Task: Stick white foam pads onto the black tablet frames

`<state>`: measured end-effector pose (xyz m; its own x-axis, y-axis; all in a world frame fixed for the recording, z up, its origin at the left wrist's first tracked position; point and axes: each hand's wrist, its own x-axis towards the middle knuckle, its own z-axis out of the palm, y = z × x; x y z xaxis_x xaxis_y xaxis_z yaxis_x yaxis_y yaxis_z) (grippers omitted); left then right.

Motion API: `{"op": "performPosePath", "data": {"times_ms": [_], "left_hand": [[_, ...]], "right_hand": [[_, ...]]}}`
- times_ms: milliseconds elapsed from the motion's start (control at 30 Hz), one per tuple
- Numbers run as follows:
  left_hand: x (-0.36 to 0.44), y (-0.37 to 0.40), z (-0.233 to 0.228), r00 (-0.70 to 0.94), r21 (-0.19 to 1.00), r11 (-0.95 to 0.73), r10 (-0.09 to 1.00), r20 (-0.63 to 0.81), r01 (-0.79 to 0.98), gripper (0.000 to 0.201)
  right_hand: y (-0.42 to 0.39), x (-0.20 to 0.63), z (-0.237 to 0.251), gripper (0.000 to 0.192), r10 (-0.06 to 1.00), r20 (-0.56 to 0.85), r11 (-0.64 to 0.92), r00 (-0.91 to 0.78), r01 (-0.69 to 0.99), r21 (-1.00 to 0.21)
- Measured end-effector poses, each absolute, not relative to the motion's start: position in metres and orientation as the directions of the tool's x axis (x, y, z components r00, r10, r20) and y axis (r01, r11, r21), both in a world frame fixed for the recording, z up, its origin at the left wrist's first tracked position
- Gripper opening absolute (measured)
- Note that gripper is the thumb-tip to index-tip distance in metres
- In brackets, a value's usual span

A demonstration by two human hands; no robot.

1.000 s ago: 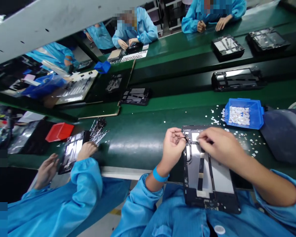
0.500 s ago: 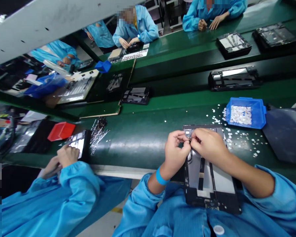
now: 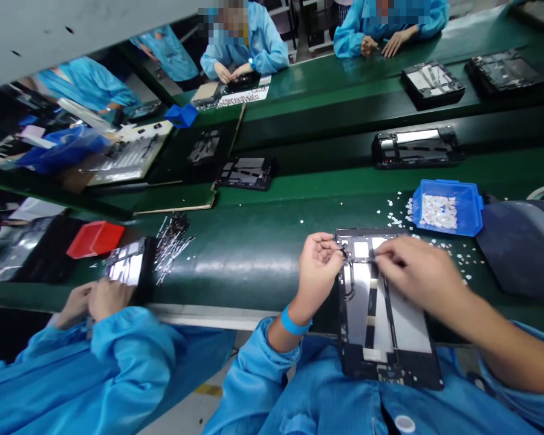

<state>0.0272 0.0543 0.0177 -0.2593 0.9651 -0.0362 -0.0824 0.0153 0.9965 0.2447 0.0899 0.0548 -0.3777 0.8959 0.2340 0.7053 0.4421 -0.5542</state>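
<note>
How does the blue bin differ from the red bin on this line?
The blue bin sits to the right of the person's right hand, while the red bin lies far left, near a co-worker's hands. The blue bin holds small white pieces, some scattered around it; the red bin's contents cannot be seen. Both are small plastic trays on the green bench.

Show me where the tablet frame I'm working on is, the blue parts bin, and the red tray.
tablet frame (image 3: 401,329): head view, on the pale panel in its lower right part.
blue parts bin (image 3: 472,208): head view, on its right wall.
red tray (image 3: 95,238): head view, on the middle of its red surface.
</note>
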Motion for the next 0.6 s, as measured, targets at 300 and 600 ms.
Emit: {"op": "performPosePath", "data": {"times_ms": [300, 600], "left_hand": [[0.033, 0.046, 0.013, -0.259, 0.995, -0.101, 0.960, 0.102, 0.018, 0.032], [0.034, 0.045, 0.008, -0.252, 0.956, -0.197, 0.935, 0.249, 0.216, 0.032]], "right_hand": [[0.088, 0.187, 0.034, 0.011, 0.891, 0.220, 0.445, -0.397, 0.669, -0.596], [0.086, 0.185, 0.038, 0.010, 0.894, 0.231, 0.442, -0.384, 0.673, -0.593]]}}
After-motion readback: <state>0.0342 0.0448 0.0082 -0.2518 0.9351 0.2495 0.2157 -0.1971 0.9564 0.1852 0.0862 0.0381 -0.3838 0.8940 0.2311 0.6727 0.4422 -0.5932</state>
